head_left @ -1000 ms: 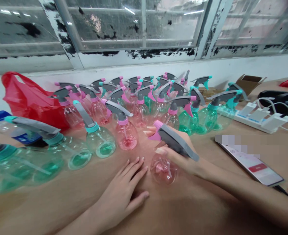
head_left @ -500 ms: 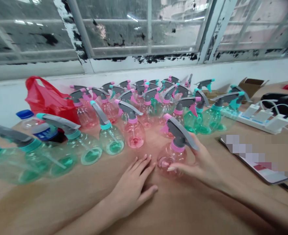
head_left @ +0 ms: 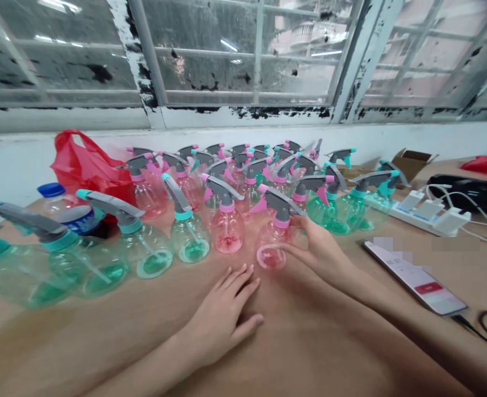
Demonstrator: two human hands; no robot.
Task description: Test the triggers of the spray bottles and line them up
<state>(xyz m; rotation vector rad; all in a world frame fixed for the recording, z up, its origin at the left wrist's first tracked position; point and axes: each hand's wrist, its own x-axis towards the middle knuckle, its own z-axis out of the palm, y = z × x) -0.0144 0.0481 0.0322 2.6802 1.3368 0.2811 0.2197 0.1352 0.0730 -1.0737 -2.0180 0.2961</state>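
My right hand (head_left: 318, 249) is wrapped round the side of a clear pink spray bottle (head_left: 273, 238) with a grey and pink trigger head. The bottle stands on the brown table (head_left: 102, 331), at the front of a crowd of several pink and teal spray bottles (head_left: 243, 176). My left hand (head_left: 222, 317) lies flat on the table with fingers spread, just in front of the bottle, holding nothing.
Larger teal spray bottles (head_left: 139, 237) stand at the left, by a red plastic bag (head_left: 88, 165) and a blue-capped water bottle (head_left: 67, 209). At the right are a phone (head_left: 417, 278) with a cable, a white power strip (head_left: 421, 212), a cardboard box (head_left: 411, 160) and a black object (head_left: 470, 193).
My right hand moved the pink bottle away from me and stood it upright beside the other bottles. My left hand stayed flat on the table.
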